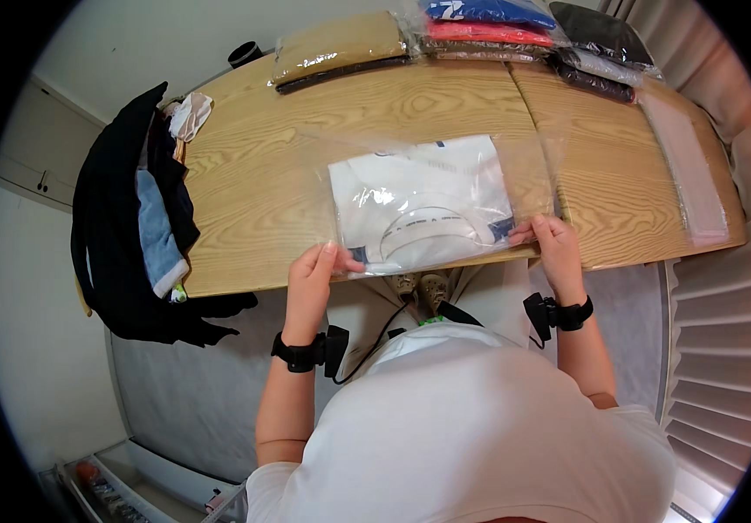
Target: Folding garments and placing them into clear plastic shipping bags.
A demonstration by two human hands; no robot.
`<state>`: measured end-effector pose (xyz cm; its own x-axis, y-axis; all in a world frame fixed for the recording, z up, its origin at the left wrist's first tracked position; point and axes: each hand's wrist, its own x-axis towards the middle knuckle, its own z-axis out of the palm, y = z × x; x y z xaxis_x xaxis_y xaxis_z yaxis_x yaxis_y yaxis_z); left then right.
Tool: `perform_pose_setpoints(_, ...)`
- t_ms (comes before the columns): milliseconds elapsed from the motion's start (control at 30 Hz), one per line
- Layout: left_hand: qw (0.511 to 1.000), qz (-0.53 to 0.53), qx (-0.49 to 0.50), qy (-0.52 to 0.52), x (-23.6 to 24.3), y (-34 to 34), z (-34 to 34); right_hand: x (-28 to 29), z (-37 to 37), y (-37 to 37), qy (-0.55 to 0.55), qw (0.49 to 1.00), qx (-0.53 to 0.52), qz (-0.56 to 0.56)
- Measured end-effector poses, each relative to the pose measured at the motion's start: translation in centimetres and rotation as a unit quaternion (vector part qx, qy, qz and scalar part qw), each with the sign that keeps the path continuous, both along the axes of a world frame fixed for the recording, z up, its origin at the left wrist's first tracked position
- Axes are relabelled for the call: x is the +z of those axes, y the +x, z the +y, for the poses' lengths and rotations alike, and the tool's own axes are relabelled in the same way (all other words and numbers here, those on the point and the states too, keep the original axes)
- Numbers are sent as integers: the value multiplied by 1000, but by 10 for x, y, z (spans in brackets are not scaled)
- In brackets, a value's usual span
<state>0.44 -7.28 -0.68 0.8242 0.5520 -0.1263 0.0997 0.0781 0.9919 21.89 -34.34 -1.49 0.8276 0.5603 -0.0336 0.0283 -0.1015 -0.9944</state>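
Observation:
A clear plastic bag lies at the table's near edge with a folded white shirt inside it. The shirt's round neckline faces me, and dark blue patches show at its near corners. My left hand pinches the bag's near left corner between thumb and fingers. At the near right corner, my right hand grips the bag the same way. The film spreads wider than the shirt on both sides.
Packed garments in clear bags, tan, blue and black, line the wooden table's far edge. Flat plastic sleeves lie at right. Loose dark clothes hang over the left edge. A black cup stands far left.

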Motion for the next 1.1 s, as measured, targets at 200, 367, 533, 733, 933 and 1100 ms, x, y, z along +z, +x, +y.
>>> perform_pose_setpoints(200,999,31,38,6,-4,7,1,-10,6,1,28,996,-81,24)
perform_pose_setpoints(367,997,31,68,-23,-6,9,3,-4,16,-4,-10,988,-151,-15)
perform_pose_setpoints(533,995,55,70,-49,-8,18,10,6,23,0,-38,983,-179,16)
perform_pose_setpoints(733,991,72,88,-67,-4,20,9,11,34,-22,-56,900,-232,-366)
perform_pose_setpoints(933,996,26,45,-75,0,15,10,38,90,-56,-215,822,35,-527)
perform_pose_setpoints(1100,955,7,232,184,29,3,6,19,98,-49,-204,832,57,-512)
